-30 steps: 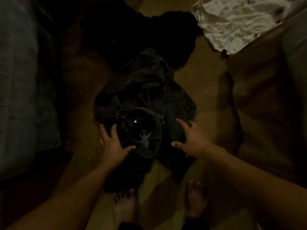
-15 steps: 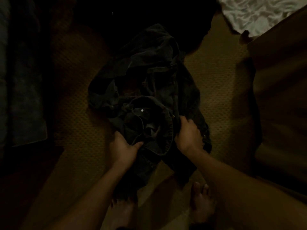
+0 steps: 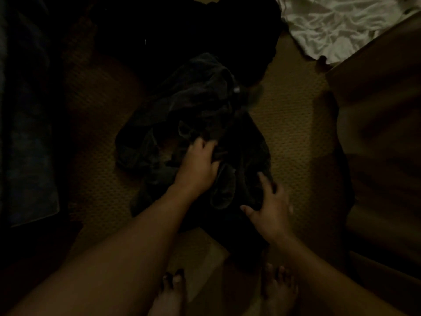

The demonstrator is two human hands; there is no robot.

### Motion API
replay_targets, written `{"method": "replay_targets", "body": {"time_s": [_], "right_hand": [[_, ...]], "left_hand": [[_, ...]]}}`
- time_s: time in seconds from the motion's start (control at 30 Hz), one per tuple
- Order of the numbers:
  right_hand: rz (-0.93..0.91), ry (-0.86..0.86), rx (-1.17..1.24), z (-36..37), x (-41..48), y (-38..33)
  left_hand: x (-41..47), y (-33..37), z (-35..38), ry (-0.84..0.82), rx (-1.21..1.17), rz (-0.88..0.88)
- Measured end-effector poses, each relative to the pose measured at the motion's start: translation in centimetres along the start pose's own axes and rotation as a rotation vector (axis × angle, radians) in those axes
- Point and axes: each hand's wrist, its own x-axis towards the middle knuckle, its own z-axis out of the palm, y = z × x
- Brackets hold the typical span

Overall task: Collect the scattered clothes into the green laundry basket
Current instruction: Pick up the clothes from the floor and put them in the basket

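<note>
On the carpet (image 3: 291, 124), centre-left, a crumpled dark garment (image 3: 193, 103) lies in a heap. The left hand (image 3: 198, 166) has its fingers curled into the folds near its middle, gripping the cloth. The right hand (image 3: 271, 210), fingers spread wide, rests against the garment's right edge. Farther right, up top, a white cloth (image 3: 337, 23) lies well apart.

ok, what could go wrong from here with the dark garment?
1. Only the left hand grips the dark garment; the right hand lies spread at its edge, so a lift may leave folds trailing.
2. Its lower end lies by the bare feet: tread or trip risk.
3. The basket is out of view, so the carry path is unknown.
</note>
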Motion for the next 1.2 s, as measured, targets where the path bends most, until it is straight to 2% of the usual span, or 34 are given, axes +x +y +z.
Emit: {"method": "replay_targets", "body": {"time_s": [0.07,0.13,0.2,0.3,0.37,0.43,0.5,0.57,0.7,0.8,0.9,0.97,1.0,1.07,1.13,1.17,1.2], "right_hand": [[0.246,-0.03,0.13,0.6,0.1,0.6],[0.371,-0.13,0.288,2.1,-0.1,1.2],[0.387,-0.126,0.315,3.6,-0.5,1.4],[0.377,0.052,0.278,4.8,-1.1,0.8],[0.44,0.096,0.417,4.5,-1.2,-0.2],[0.507,0.082,0.579,3.4,-1.7,-1.6],[0.462,0.083,0.681,1.6,-2.8,-3.1],[0.339,0.098,0.798,-0.7,-4.3,-5.2],[0.067,0.133,0.915,-4.7,-4.8,-9.0],[-0.172,0.039,0.757,-5.8,-2.8,-11.1],[-0.393,-0.135,0.21,-3.8,-0.8,-12.1],[-0.46,-0.186,-0.09,-1.5,0.4,-11.7],[-0.451,-0.221,-0.172,-0.5,1.0,-11.5],[-0.421,-0.278,-0.248,0.9,1.8,-11.4],[-0.406,-0.305,-0.255,1.4,2.1,-12.0],[-0.405,-0.31,-0.256,1.5,2.1,-12.3],[-0.403,-0.31,-0.257,1.4,2.1,-12.4]], "left_hand": [[-1.2,-1.7,2.7,-0.118,0.083,-0.028],[-1.8,-2.0,3.5,-0.096,0.081,-0.009],[-1.6,-1.6,3.1,-0.127,0.039,-0.019],[-1.8,-1.6,0.5,-0.225,-0.001,-0.007],[-3.3,-1.8,-1.7,-0.182,0.13,0.102],[-5.2,-2.4,-3.4,-0.189,0.306,0.132],[-6.8,-3.3,-3.5,-0.335,0.347,0.061],[-7.8,-4.5,-2.2,-0.437,0.314,0.032],[-7.5,-5.9,0.1,-0.369,0.03,0.055],[-6.9,-6.9,-0.2,-0.389,-0.123,0.043],[-6.0,-8.8,-1.8,-0.46,-0.208,0.081],[-5.2,-9.3,-3.6,-0.469,-0.377,-0.02],[-4.7,-9.6,-4.5,-0.41,-0.448,-0.096],[-3.7,-10.5,-6.1,-0.132,-0.449,-0.24],[-1.9,-12.3,-7.3,0.18,-0.223,-0.295],[-0.8,-13.1,-7.8,0.245,-0.122,-0.334],[0.3,-13.4,-8.1,0.234,-0.064,-0.407]]}}
